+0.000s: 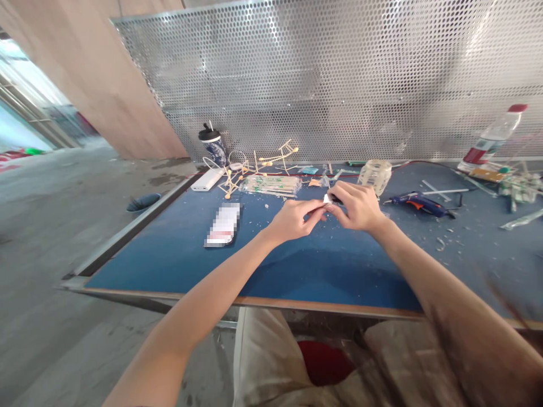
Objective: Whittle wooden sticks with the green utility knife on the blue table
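Plainly: Both Hands Closed on One Small White Piece Above the Table

Head view. Both hands met over the middle of the blue table [178,254]. The left hand [292,219] and the right hand [360,206] pinched a small white piece [327,198] between their fingertips, each grip narrow and closed on it. The piece was held just above the table surface, not resting on it. What exactly it was could not be told; it was too small.

Judged from its size, the piece would be light and probably easily bent or crushed, so it is best taken at its edges with fingertips only.

Around the hands: a blue glue gun [418,202] lay to the right, apart from them. A clear container [375,175] stood just behind the right hand. A packet of sticks [271,185] and a small stick frame [254,167] lay farther back, beside a lidded cup [213,144] and a white power bank [207,180]. A bottle [492,138] lay at the far right. Scraps were scattered over the table.
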Motion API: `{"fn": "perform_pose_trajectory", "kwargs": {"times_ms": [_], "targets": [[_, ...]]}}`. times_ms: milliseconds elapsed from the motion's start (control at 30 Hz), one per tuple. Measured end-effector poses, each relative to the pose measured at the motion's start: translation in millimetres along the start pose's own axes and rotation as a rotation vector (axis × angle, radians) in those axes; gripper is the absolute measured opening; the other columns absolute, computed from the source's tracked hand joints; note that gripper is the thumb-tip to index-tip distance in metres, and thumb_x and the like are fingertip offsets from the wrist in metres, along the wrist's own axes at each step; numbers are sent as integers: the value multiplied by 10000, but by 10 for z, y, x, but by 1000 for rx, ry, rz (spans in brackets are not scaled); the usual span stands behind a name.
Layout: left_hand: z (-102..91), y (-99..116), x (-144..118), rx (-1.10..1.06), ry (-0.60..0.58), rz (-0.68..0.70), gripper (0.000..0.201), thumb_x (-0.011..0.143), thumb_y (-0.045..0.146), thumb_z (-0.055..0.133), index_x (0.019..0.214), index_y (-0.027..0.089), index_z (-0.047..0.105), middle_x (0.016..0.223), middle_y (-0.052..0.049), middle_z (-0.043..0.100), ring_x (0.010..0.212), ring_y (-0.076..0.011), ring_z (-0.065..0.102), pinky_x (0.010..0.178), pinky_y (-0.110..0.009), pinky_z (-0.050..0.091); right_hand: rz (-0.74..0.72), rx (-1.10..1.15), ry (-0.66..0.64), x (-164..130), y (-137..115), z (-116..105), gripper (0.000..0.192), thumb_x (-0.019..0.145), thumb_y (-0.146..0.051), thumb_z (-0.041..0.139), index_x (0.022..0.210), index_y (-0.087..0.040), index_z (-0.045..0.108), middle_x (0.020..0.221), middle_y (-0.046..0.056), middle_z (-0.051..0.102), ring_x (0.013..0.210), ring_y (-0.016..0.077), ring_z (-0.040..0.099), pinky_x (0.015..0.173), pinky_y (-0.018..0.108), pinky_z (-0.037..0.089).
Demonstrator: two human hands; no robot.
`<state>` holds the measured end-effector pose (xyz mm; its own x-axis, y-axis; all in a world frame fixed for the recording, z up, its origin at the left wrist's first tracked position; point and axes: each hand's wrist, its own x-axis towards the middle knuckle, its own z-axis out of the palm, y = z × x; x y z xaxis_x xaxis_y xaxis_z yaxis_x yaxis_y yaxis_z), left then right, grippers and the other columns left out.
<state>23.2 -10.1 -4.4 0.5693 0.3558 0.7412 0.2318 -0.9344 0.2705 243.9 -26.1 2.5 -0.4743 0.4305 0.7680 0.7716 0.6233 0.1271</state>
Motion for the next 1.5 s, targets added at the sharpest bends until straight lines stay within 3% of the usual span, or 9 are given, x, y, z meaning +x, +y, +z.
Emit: {"fn": "perform_pose_trajectory", "kwargs": {"times_ms": [867, 1000, 1200, 1500], "targets": [[-13, 62, 46, -159, -28, -93, 143, 1026, 236, 527, 1028, 177, 657, 872, -22, 795, 816, -130, 779, 732, -234, 625, -20, -64, 42, -18, 28, 75, 322, 1023, -464, 436, 860, -217, 564, 765, 17, 648, 640, 155, 547, 576, 316, 326], [4, 46, 39, -118, -41, -50, 186, 1035, 217, 493, 1114, 177, 657, 925, -35, 794, 844, -136, 776, 740, -245, 621, 43, 62, 75, -14, 34, 72, 370, 1024, -517, 407, 879, -210, 553, 758, 17, 619, 629, 149, 536, 573, 303, 333], [6, -48, 17, -28, -25, 30, 222, 1040, 189, 466, 1179, 177, 638, 918, -36, 782, 831, -129, 753, 761, -262, 596, 74, 109, 45, -24, 60, 72, 425, 966, -621, 501, 841, -216, 537, 738, 6, 597, 607, 140, 499, 562, 298, 318], [-13, -116, 11, -22, -100, 52, 231, 1061, 189, 398, 1169, 179, 602, 902, -44, 720, 820, -122, 690, 783, -281, 572, 97, 109, -6, -21, 30, 69, 385, 983, -570, 486, 883, -208, 567, 830, 33, 672, 638, 147, 556, 580, 293, 349]]}}
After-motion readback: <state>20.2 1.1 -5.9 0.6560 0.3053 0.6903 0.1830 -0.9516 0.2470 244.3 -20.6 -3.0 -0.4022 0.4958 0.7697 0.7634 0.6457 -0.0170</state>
